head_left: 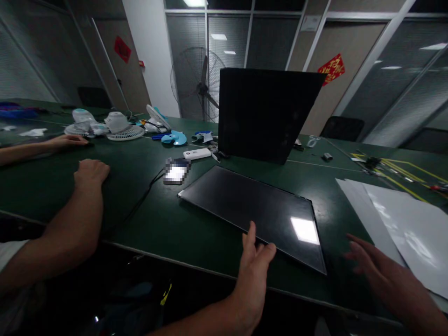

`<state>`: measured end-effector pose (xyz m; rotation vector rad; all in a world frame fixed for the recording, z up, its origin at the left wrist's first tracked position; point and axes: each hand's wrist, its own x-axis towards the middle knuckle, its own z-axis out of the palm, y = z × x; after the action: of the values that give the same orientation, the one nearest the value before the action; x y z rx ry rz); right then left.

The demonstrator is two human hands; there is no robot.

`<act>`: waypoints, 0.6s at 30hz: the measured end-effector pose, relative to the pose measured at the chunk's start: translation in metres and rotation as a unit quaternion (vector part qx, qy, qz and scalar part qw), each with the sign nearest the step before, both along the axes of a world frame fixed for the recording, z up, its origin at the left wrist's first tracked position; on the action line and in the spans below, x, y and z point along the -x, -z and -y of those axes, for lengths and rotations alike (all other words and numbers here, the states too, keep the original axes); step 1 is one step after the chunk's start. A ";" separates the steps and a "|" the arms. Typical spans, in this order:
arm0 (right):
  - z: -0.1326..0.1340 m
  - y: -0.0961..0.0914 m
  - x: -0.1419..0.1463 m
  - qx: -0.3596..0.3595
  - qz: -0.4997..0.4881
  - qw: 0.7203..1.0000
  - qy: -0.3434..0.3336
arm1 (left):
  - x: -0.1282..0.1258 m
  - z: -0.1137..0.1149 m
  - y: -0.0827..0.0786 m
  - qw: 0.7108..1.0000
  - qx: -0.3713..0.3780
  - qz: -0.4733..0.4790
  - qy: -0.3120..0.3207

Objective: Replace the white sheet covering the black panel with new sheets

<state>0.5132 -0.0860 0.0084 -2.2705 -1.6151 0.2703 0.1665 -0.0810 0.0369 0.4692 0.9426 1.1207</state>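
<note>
A flat black glossy panel lies on the green table. My left hand reaches up from the table's near edge, fingers stretched out, its tips touching the panel's near edge. My right hand hovers open with spread fingers just right of the panel's near right corner, slightly blurred, holding nothing. Behind the panel a black laptop-like screen stands upright.
White sheets lie at the right. A phone with a cable and a white dongle sit behind the panel. Small fans and blue parts are at the back left. A co-worker's fist and other hand rest at the left.
</note>
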 end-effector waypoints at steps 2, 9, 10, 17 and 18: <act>-0.002 -0.002 0.030 -0.040 0.028 0.998 -0.050 | 0.007 0.013 0.002 0.994 -0.030 0.021 0.106; -0.017 0.037 0.059 -0.095 0.166 0.968 -0.160 | 0.083 0.008 -0.019 0.893 -0.309 -0.271 0.182; -0.020 0.038 0.058 -0.087 0.161 0.969 -0.166 | 0.095 0.000 -0.022 0.836 -0.350 -0.380 0.184; -0.041 0.004 -0.005 -0.028 0.141 0.982 -0.120 | 0.145 -0.048 -0.001 0.596 -0.329 -0.716 0.152; -0.043 0.003 -0.025 -0.049 0.172 0.981 -0.076 | 0.148 -0.051 0.002 0.593 -0.323 -0.721 0.156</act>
<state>0.5384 -0.0431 0.0054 -2.2124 -1.9274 -0.1734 0.0182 -0.0301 0.0345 2.2947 1.6692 0.5037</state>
